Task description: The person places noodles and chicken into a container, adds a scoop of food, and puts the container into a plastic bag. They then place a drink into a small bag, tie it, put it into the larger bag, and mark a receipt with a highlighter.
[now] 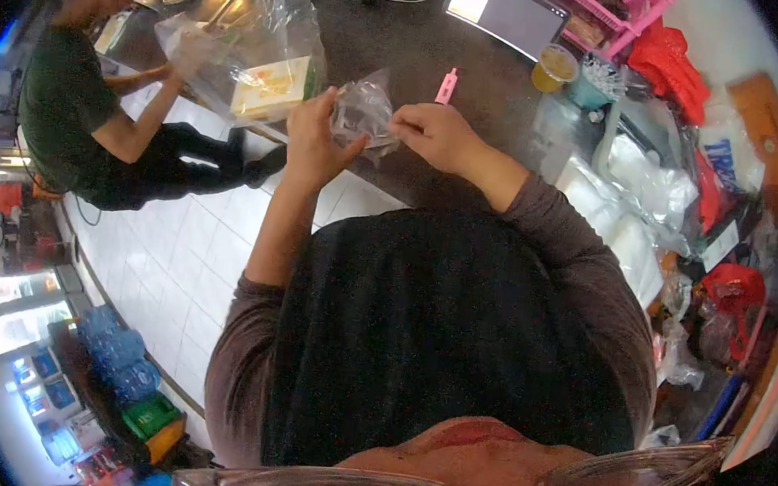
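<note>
Over the table's near edge, a small clear plastic bag (364, 102) is stretched between my two hands. My left hand (313, 139) has the bag's left side, its thumb spread away from the raised fingers; the far fingers are partly hidden. With thumb and fingertips pinched together, my right hand (437, 138) grips the bag's right edge. Just beyond the right hand lies a pink marker (447, 85) on the dark table (379, 38). Left of my left hand, a large clear bag (277, 39) lies around a pale yellow box (271, 87).
A person in a dark green shirt (61, 94) sits at the left, hands at the large bag. Back right are a screen (510, 18), a lidded cup (552, 68) and a pink basket (644, 20). Piled plastic packaging (619, 208) covers the right side.
</note>
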The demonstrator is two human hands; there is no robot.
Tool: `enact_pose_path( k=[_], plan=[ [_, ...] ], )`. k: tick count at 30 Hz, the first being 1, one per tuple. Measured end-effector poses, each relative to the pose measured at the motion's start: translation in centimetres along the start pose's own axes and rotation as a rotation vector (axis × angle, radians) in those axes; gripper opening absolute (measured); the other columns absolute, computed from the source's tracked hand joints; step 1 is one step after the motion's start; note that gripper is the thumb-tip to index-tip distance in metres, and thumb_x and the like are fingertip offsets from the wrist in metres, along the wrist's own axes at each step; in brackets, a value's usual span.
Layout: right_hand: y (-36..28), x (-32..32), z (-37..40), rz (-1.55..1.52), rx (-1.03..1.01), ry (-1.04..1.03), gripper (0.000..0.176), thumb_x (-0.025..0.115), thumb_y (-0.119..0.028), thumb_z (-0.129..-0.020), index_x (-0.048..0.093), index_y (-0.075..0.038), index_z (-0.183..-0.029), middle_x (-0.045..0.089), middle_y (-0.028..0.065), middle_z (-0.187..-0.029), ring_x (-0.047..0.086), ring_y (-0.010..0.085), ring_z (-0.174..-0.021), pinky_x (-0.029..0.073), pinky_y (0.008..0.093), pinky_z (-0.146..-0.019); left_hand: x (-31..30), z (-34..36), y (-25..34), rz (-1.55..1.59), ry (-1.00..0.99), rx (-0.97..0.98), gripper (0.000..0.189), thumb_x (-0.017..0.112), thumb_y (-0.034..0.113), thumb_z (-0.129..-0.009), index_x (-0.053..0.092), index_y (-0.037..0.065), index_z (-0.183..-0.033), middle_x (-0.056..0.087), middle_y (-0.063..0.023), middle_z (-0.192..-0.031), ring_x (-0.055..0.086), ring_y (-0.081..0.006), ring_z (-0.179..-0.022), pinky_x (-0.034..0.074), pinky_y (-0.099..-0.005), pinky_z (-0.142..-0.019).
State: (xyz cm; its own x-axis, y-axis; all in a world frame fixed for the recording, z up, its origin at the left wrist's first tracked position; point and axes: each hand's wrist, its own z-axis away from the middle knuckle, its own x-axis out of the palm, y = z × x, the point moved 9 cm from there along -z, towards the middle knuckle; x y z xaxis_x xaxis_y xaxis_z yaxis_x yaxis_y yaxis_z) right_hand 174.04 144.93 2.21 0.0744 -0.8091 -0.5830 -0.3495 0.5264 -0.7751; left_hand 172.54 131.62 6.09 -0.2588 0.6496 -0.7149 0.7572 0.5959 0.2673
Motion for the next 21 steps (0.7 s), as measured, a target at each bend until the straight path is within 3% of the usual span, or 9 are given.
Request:
enact_pose_path(
  k=[1,4,7,9,11,13,14,16,21],
  plan=[
    [-0.2,0.0,-0.1,0.030,-0.046,-0.040,0.023,0.054,-0.025,-0.080,0.059,-0.004,-0.083,0.058,0.0158,-0.077,0.056,0.0329,-0.070,0.044,0.0364,-0.063,0.3,0.0,-0.1,-0.003,0.004,0.008,0.055,0.070,0.012,-0.059,0.049,0.006,-0.109,0.055,-0.0111,-0.097,0.051,-0.0310,-0.091,0.038,-0.0421,-0.079],
    [0.4,0.3,-0.1,0.023,-0.035,-0.231,0.025,0.054,-0.027,-0.080,0.061,-0.006,-0.091,0.060,0.0146,-0.085,0.057,0.0299,-0.077,0.045,0.0352,-0.068,3.4,-0.1,-2.1,-0.047,-0.248,-0.125,0.030,0.064,0.014,-0.066,0.053,0.007,-0.093,0.055,-0.0132,-0.086,0.053,-0.0320,-0.081,0.040,-0.0396,-0.069],
    [2.4,-3.2,-0.1,0.064,-0.019,-0.132,0.024,0.057,-0.021,-0.080,0.059,-0.003,-0.095,0.058,0.0138,-0.090,0.055,0.0250,-0.084,0.043,0.0320,-0.074,4.7,0.2,-3.9,0.084,-0.321,-0.356,0.014,0.059,0.015,-0.071,0.053,0.005,-0.079,0.054,-0.0147,-0.077,0.052,-0.0334,-0.071,0.041,-0.0380,-0.062],
    [9.3,-7.6,0.4,0.070,0.166,0.145,0.032,0.059,-0.025,-0.079,0.056,-0.005,-0.104,0.054,0.0160,-0.103,0.052,0.0272,-0.095,0.041,0.0341,-0.081,5.2,0.5,-5.1,0.163,-0.250,-0.411,0.013,0.057,0.015,-0.072,0.051,0.004,-0.074,0.054,-0.0137,-0.073,0.052,-0.0319,-0.066,0.041,-0.0368,-0.060],
    [15.4,-14.3,4.0,0.563,0.292,0.697,0.041,0.063,-0.034,-0.073,0.057,-0.009,-0.105,0.052,0.0190,-0.108,0.051,0.0345,-0.097,0.041,0.0413,-0.081,6.3,1.9,-7.1,0.178,-0.129,-0.337,0.013,0.056,0.014,-0.073,0.050,0.003,-0.072,0.055,-0.0110,-0.070,0.054,-0.0277,-0.061,0.041,-0.0352,-0.057],
    [17.1,-17.1,8.4,0.755,0.445,0.931,0.058,0.066,-0.037,-0.068,0.047,-0.013,-0.117,0.042,0.0213,-0.121,0.045,0.0389,-0.105,0.039,0.0453,-0.086,8.6,4.2,-9.9,0.436,-0.193,-0.691,0.013,0.056,0.013,-0.073,0.049,0.002,-0.075,0.056,-0.0093,-0.070,0.054,-0.0219,-0.058,0.042,-0.0329,-0.055],
    [17.9,-17.5,8.7,0.781,0.533,0.898,0.062,0.067,-0.038,-0.068,0.044,-0.014,-0.120,0.039,0.0217,-0.123,0.043,0.0397,-0.107,0.039,0.0453,-0.087,9.4,5.5,-10.6,0.564,-0.220,-0.873,0.013,0.056,0.012,-0.073,0.049,0.002,-0.077,0.056,-0.0085,-0.070,0.055,-0.0191,-0.057,0.042,-0.0318,-0.053],
    [19.8,-17.8,9.2,0.829,0.706,0.823,0.069,0.068,-0.038,-0.066,0.039,-0.017,-0.125,0.034,0.0225,-0.127,0.040,0.0413,-0.110,0.038,0.0453,-0.090,9.2,5.2,-9.4,0.630,-0.166,-0.905,0.016,0.055,0.009,-0.073,0.048,0.001,-0.085,0.056,-0.0085,-0.072,0.055,-0.0160,-0.058,0.042,-0.0287,-0.053],
    [24.3,-17.9,7.4,0.821,0.600,0.724,0.065,0.065,-0.037,-0.070,0.038,-0.019,-0.126,0.031,0.0209,-0.130,0.036,0.0376,-0.116,0.035,0.0438,-0.093,13.1,7.5,-11.1,1.025,-0.046,-1.021,0.029,0.057,0.002,-0.071,0.046,0.000,-0.097,0.057,-0.0093,-0.075,0.056,-0.0150,-0.065,0.044,-0.0249,-0.057]
  ],
)
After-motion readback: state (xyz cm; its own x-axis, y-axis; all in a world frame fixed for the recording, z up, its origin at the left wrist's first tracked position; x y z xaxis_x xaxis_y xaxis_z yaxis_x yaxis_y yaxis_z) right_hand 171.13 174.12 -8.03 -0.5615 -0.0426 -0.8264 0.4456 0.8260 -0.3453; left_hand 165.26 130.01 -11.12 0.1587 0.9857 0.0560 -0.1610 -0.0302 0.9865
